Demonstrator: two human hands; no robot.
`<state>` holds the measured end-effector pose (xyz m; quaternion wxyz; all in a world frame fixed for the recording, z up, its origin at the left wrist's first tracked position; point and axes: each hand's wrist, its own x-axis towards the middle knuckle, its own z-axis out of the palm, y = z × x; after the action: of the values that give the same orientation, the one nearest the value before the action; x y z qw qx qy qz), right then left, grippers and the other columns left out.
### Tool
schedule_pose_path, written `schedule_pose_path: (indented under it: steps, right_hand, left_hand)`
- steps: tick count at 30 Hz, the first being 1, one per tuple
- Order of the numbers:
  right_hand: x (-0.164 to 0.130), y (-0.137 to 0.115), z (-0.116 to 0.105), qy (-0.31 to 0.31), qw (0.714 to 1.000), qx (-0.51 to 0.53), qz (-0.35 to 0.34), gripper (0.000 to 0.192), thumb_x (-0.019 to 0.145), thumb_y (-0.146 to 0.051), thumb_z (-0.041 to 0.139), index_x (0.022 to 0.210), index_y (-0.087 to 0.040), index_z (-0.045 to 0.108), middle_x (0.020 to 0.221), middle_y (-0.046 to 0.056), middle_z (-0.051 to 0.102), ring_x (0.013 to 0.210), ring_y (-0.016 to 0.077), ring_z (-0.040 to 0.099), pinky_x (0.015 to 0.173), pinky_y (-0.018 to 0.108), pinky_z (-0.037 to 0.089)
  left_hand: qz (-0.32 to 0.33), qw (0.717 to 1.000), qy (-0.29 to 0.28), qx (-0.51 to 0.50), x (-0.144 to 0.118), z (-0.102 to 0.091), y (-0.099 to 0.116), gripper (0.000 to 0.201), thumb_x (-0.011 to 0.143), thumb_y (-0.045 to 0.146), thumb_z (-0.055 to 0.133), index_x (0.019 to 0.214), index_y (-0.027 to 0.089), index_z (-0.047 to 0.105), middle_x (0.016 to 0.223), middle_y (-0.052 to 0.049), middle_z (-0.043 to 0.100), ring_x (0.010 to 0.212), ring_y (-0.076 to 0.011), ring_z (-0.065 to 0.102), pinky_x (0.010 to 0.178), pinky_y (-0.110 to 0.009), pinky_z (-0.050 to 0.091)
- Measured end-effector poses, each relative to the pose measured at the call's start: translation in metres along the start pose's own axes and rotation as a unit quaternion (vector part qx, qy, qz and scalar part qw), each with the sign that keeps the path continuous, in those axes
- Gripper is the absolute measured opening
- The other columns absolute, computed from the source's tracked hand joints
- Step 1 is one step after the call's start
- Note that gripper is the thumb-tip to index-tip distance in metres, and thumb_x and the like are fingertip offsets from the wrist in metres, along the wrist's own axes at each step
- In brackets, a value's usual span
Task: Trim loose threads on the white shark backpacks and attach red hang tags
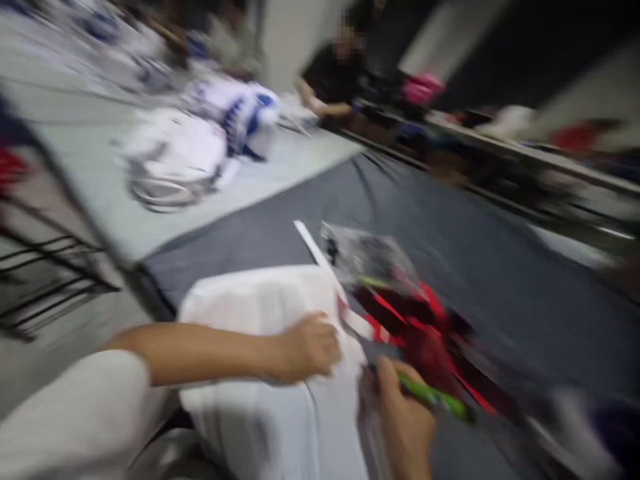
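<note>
The fingers of the left hand (307,347) are curled together and pressed onto a white garment (260,300), which is spread at the near edge of a dark grey table cover (500,280). A green pen-like tool (435,399) is clamped in the closed fingers of the right hand (405,420), just right of the garment. A red and black cloth (420,327) and a clear plastic bag (365,257) are seen beyond it. A seated person (333,80) is blurred at the far side.

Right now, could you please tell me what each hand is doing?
Left hand: closed on the white cloth.
Right hand: holding a green pen.
</note>
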<state>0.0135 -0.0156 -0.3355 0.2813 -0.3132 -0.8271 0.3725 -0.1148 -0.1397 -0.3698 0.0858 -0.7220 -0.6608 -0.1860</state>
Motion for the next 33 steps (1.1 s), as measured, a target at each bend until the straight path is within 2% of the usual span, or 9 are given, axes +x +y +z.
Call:
schedule_pose_path:
  steps: [2,5,11,15,19,25,28,31,33]
  right_hand:
    - [-0.020,0.023,-0.005,0.047,0.981,0.118,0.144,0.043,0.083,-0.061,0.065,0.074,-0.021,0.057,0.053,-0.004,0.054,0.047,0.0136,0.051,0.045,0.025,0.044]
    - [-0.029,0.036,0.000,0.051,0.959,0.206,0.187,0.041,0.081,-0.060,0.067,0.082,-0.020,0.058,0.059,-0.002,0.061,0.052,0.0133,0.056,0.052,0.025,0.047]
    - [-0.026,0.015,0.007,0.017,0.967,0.188,0.171,0.043,0.084,-0.061,0.059,0.073,-0.019,0.060,0.059,0.000,0.062,0.054,0.0146,0.058,0.052,0.025,0.044]
    - [-0.020,0.011,0.011,-0.028,0.988,0.104,0.110,0.035,0.088,-0.051,0.060,0.072,-0.020,0.062,0.062,-0.001,0.061,0.059,0.0140,0.056,0.061,0.027,0.044]
    - [-0.015,0.010,0.010,-0.069,0.993,0.057,0.073,0.034,0.089,-0.049,0.059,0.072,-0.020,0.063,0.062,-0.003,0.060,0.059,0.0135,0.054,0.061,0.026,0.042]
    - [-0.008,0.013,0.013,-0.044,0.996,-0.003,0.071,0.039,0.088,-0.054,0.057,0.068,-0.020,0.060,0.058,-0.002,0.056,0.054,0.0136,0.051,0.056,0.026,0.040]
    - [-0.008,0.016,0.012,-0.041,0.997,-0.016,0.062,0.041,0.086,-0.057,0.055,0.067,-0.021,0.060,0.060,0.001,0.059,0.057,0.0166,0.055,0.058,0.030,0.044]
    - [-0.008,0.016,0.011,-0.040,0.998,-0.038,0.035,0.040,0.085,-0.062,0.054,0.067,-0.027,0.060,0.063,0.003,0.060,0.057,0.0218,0.058,0.053,0.035,0.046]
    - [-0.003,0.016,0.020,-0.024,0.999,-0.025,0.008,0.035,0.092,-0.061,0.050,0.076,-0.032,0.063,0.075,0.005,0.064,0.064,0.0256,0.061,0.051,0.039,0.048]
  left_hand:
    - [-0.001,0.997,0.074,-0.017,-0.005,0.003,-0.005,0.022,0.098,0.034,0.054,0.086,0.016,0.060,0.094,-0.006,0.072,0.105,-0.0219,0.065,0.109,-0.046,0.037]
    - [0.009,0.992,0.118,-0.036,-0.009,0.005,-0.013,0.013,0.096,0.025,0.057,0.086,0.017,0.058,0.101,-0.004,0.072,0.115,-0.0207,0.062,0.112,-0.043,0.032]
    - [-0.002,0.995,0.098,-0.012,-0.011,-0.007,-0.002,0.013,0.093,0.023,0.062,0.082,0.017,0.057,0.102,-0.002,0.074,0.115,-0.0212,0.063,0.111,-0.043,0.033]
    - [-0.010,0.996,0.091,-0.011,-0.009,-0.003,-0.004,0.012,0.093,0.022,0.061,0.083,0.017,0.056,0.101,-0.001,0.073,0.116,-0.0209,0.063,0.111,-0.042,0.033]
    - [-0.003,0.996,0.089,0.005,-0.009,0.001,-0.006,0.010,0.094,0.023,0.059,0.086,0.017,0.058,0.104,-0.003,0.073,0.118,-0.0217,0.061,0.112,-0.044,0.032]
    - [0.015,0.996,0.085,0.020,-0.008,0.007,-0.013,0.018,0.099,0.031,0.054,0.089,0.017,0.060,0.100,-0.004,0.073,0.114,-0.0221,0.061,0.111,-0.044,0.032]
    - [0.008,0.997,0.075,0.018,-0.005,0.012,-0.012,0.023,0.100,0.033,0.051,0.090,0.015,0.060,0.099,-0.005,0.072,0.113,-0.0231,0.061,0.111,-0.045,0.032]
    - [0.006,0.997,0.073,0.023,-0.002,0.013,-0.007,0.034,0.103,0.039,0.043,0.085,0.016,0.062,0.092,-0.005,0.072,0.100,-0.0219,0.064,0.104,-0.046,0.039]
    - [0.032,0.997,0.063,0.033,0.001,0.014,-0.008,0.039,0.103,0.041,0.039,0.085,0.019,0.064,0.091,-0.005,0.072,0.091,-0.0200,0.065,0.097,-0.046,0.044]
